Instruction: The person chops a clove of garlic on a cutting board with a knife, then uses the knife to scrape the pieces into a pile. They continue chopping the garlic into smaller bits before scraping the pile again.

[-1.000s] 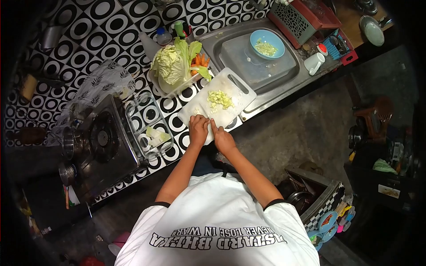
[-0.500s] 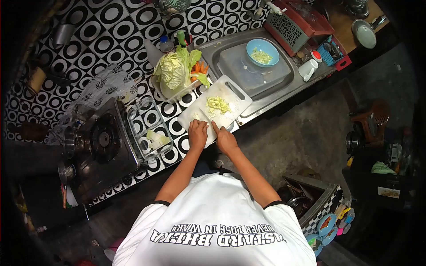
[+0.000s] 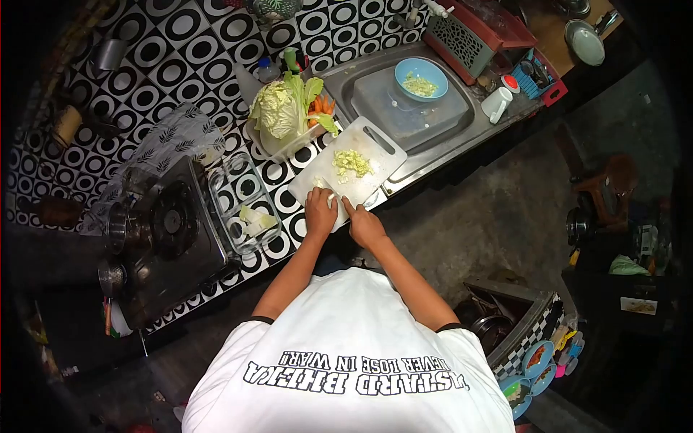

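Fingers curled, my left hand (image 3: 320, 211) presses down a small pale piece of cabbage (image 3: 330, 200) at the near-left part of the white cutting board (image 3: 386, 160). Close to its right, my right hand (image 3: 367, 226) is closed round a knife, its index finger stretched forward; the handle is hidden and the thin blade is hard to make out against the board. Chopped yellow-green cabbage (image 3: 351, 164) lies in a heap beyond both hands. Behind the board, a cabbage head (image 3: 276, 110) and carrots (image 3: 321, 107) fill a clear container (image 3: 292, 153).
A glass dish (image 3: 229, 189) holding cabbage pieces (image 3: 256, 221) stands left of the board, beside a stove (image 3: 180, 245). In the sink (image 3: 346, 90), a blue bowl (image 3: 421, 67) of chopped greens sits on a grey lid-like surface (image 3: 386, 105). A white mug (image 3: 496, 105) stands farther right.
The view has shifted slightly. Both hands remain low on the board, close together; a pale piece now shows more clearly at my left fingertips.
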A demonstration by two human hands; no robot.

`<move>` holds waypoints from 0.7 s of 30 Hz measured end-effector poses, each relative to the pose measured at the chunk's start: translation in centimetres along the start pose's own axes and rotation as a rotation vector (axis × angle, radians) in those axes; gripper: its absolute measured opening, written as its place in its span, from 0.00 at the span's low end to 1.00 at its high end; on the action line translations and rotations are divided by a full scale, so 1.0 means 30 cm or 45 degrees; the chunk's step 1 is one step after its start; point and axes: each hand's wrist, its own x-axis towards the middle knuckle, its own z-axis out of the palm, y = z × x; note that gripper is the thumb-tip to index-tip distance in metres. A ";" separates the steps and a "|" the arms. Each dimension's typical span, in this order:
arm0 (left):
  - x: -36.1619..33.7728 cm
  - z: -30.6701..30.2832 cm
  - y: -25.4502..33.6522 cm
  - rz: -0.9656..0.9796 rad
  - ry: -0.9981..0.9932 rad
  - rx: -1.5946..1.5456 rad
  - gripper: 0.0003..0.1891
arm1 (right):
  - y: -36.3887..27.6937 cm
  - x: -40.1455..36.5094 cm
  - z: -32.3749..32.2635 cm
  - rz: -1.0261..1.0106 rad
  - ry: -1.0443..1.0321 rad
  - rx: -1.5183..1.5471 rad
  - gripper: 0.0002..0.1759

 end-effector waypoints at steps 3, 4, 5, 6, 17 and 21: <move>0.003 -0.003 0.002 -0.008 0.013 -0.013 0.09 | -0.003 0.000 0.002 -0.010 0.003 0.021 0.40; 0.002 -0.004 0.001 -0.008 0.004 -0.007 0.09 | -0.004 0.001 0.003 -0.006 -0.003 0.017 0.41; 0.003 -0.005 0.000 -0.007 -0.004 -0.003 0.08 | -0.005 0.002 0.003 -0.001 -0.009 0.013 0.41; 0.004 -0.005 -0.001 -0.005 -0.005 -0.001 0.08 | -0.006 0.002 0.001 0.000 -0.008 0.015 0.41; 0.016 -0.006 -0.007 0.027 -0.041 0.032 0.08 | -0.024 -0.011 -0.003 0.013 -0.023 0.035 0.43; 0.014 -0.009 -0.002 0.007 -0.039 0.018 0.07 | -0.021 -0.004 0.015 -0.001 -0.028 0.041 0.43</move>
